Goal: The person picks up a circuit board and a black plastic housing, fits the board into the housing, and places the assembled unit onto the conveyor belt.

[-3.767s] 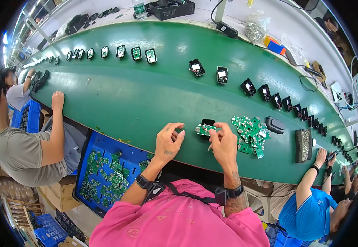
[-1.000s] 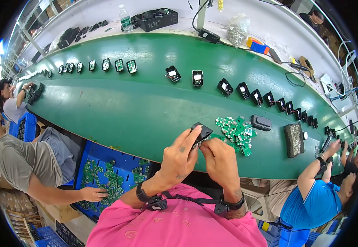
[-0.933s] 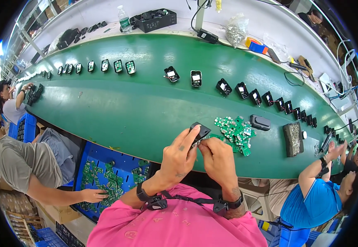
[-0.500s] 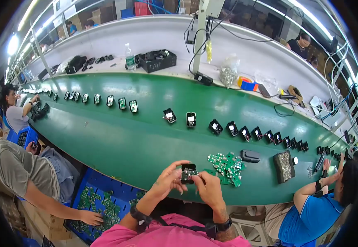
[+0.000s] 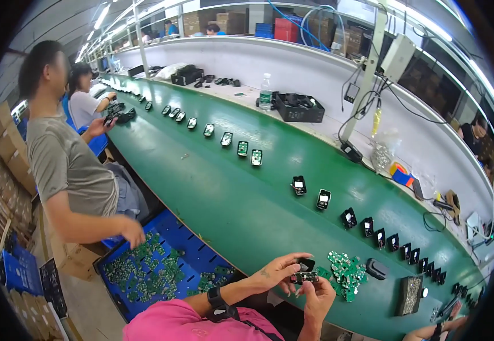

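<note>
Clasped in my left hand, the open black case sits above the near edge of the green table, just beside the heap of green boards. My right hand seems to pinch the right end of the circuit board at the case; their exact contact is too small to tell. Best, I judge, to keep the case steady and handle the board by its edges. Loose boards crowd the blue tray; dark parts fill the black box.
</note>
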Motion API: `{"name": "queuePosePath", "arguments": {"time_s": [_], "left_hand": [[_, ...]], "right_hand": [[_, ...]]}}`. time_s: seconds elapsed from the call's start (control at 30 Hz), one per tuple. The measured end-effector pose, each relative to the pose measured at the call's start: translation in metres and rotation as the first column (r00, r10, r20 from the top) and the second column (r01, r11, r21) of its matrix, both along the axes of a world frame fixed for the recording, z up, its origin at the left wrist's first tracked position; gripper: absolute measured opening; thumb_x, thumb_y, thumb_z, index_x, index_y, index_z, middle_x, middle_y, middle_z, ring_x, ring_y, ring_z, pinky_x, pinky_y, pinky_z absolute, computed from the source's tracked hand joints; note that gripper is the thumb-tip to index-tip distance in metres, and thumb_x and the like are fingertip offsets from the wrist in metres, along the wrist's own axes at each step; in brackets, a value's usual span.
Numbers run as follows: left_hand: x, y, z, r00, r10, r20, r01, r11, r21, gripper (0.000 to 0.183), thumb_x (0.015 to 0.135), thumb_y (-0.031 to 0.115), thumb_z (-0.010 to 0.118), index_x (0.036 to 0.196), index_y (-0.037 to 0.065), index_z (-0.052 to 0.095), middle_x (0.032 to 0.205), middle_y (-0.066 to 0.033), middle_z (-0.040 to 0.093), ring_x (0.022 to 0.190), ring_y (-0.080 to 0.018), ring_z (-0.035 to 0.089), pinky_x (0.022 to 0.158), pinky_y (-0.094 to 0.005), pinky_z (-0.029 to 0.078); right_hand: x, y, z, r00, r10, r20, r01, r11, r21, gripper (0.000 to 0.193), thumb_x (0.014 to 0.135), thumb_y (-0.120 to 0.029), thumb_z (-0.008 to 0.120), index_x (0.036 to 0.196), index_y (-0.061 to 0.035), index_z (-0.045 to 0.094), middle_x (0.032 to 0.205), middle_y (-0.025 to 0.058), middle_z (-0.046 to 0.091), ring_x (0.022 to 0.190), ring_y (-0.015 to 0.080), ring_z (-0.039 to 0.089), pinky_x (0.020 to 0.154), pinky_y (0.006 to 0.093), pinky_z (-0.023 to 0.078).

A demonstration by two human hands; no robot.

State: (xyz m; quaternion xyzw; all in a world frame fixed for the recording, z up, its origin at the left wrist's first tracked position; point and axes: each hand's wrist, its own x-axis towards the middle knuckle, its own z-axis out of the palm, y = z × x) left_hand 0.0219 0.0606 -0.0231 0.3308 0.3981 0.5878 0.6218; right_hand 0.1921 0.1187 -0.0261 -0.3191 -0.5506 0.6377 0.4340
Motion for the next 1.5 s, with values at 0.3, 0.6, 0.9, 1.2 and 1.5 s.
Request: {"name": "queuePosePath", "arguments": {"time_s": [0.3, 0.6, 0.9, 1.2, 1.5], "left_hand": [[0.017, 0.000, 0.003, 0.992, -0.106, -0.071, 0.118, 0.975, 0.188, 0.053, 0.096, 0.017, 0.058, 0.146, 0.011, 0.043, 0.114, -0.0074, 0.060, 0.079, -0.0136, 0.065, 0.063, -0.0238, 0.050], [0.025, -0.001, 0.013, 0.742, 0.264, -0.616, -0.071, 0.945, 0.319, 0.055, 0.083, -0.003, 0.060, 0.136, 0.010, 0.058, 0.116, -0.0150, 0.063, 0.104, -0.0293, 0.064, 0.088, -0.0345, 0.052], [0.025, -0.009, 0.031, 0.783, 0.256, -0.567, -0.058, 0.937, 0.344, 0.058, 0.086, -0.013, 0.044, 0.141, 0.004, 0.050, 0.130, -0.0121, 0.055, 0.091, -0.0126, 0.060, 0.070, -0.0241, 0.049], [0.025, -0.013, 0.030, 0.980, 0.022, -0.198, 0.018, 0.980, 0.197, 0.049, 0.094, -0.004, 0.047, 0.142, 0.003, 0.045, 0.125, -0.0115, 0.056, 0.074, -0.0102, 0.064, 0.055, -0.0220, 0.047], [0.037, -0.007, 0.023, 0.911, 0.209, -0.355, -0.168, 0.975, 0.144, 0.037, 0.102, 0.011, 0.047, 0.137, 0.001, 0.046, 0.099, -0.0089, 0.066, 0.056, -0.0106, 0.061, 0.048, -0.0241, 0.048]], "right_hand": [[0.026, 0.005, 0.020, 0.999, 0.023, 0.031, -0.019, 0.992, -0.126, 0.019, 0.093, -0.007, 0.065, 0.077, -0.0005, 0.060, 0.062, 0.0036, 0.060, 0.044, 0.0075, 0.049, 0.040, 0.0213, 0.036], [0.015, -0.012, 0.046, 0.921, -0.077, 0.381, -0.001, 0.980, 0.201, 0.023, 0.093, -0.011, 0.069, 0.074, 0.0022, 0.062, 0.058, 0.0035, 0.057, 0.047, 0.0087, 0.051, 0.044, 0.0266, 0.039], [0.008, -0.010, 0.055, 0.875, -0.242, 0.418, 0.052, 0.908, 0.416, 0.021, 0.091, -0.013, 0.071, 0.079, 0.0026, 0.063, 0.066, 0.0104, 0.060, 0.055, 0.0164, 0.053, 0.053, 0.0311, 0.042], [0.010, -0.011, 0.052, 0.848, -0.286, 0.446, 0.048, 0.880, 0.473, 0.023, 0.091, -0.015, 0.072, 0.077, 0.0007, 0.062, 0.063, 0.0101, 0.059, 0.052, 0.0191, 0.054, 0.050, 0.0330, 0.041], [0.003, -0.008, 0.041, 0.778, -0.327, 0.536, 0.038, 0.877, 0.479, 0.020, 0.094, -0.017, 0.068, 0.085, 0.0002, 0.061, 0.065, 0.0133, 0.060, 0.055, 0.0270, 0.060, 0.051, 0.0373, 0.044]]}}
